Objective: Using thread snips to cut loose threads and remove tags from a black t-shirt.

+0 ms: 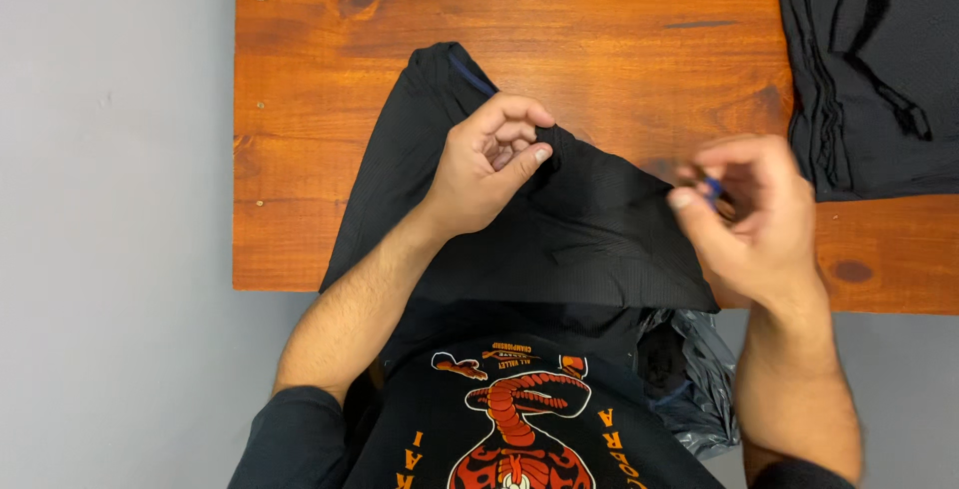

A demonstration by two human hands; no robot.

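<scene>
Head view, looking straight down at a wooden table (619,29) with an orange-brown stain and dark knots. Grey floor (110,219) shows to the left of it and at the near right.

Black garment (579,234): ribbed or mesh-textured fabric, lying on the near half of the table, draped over the near edge toward the person's lap. One end runs up and to the left, where a thin blue trim shows at the far tip. The upper edge slants from that tip down toward the right.

Left hand (489,164): fingers curled, thumb pressed against the index finger, pinching a fold of the black garment at its upper edge. Closed on the fabric. Forearm bare, dark sleeve pushed up near the elbow.

Right hand (754,214): blurred. Thumb and fingertips come together at the right corner of the garment; a small blue piece (711,187) sits between them. It appears to grip that corner, but the blur hides exactly what the blue piece is.

The two hands are well apart, the garment's upper edge stretched between them.

Pile of dark garments (869,59): far right corner of the table, folded loosely, apart from both hands.

Grey plastic bag (699,379): crumpled, below the near table edge, beside the person's right forearm.

Person's shirt (509,419): black with an orange-red printed figure, bottom centre.
</scene>
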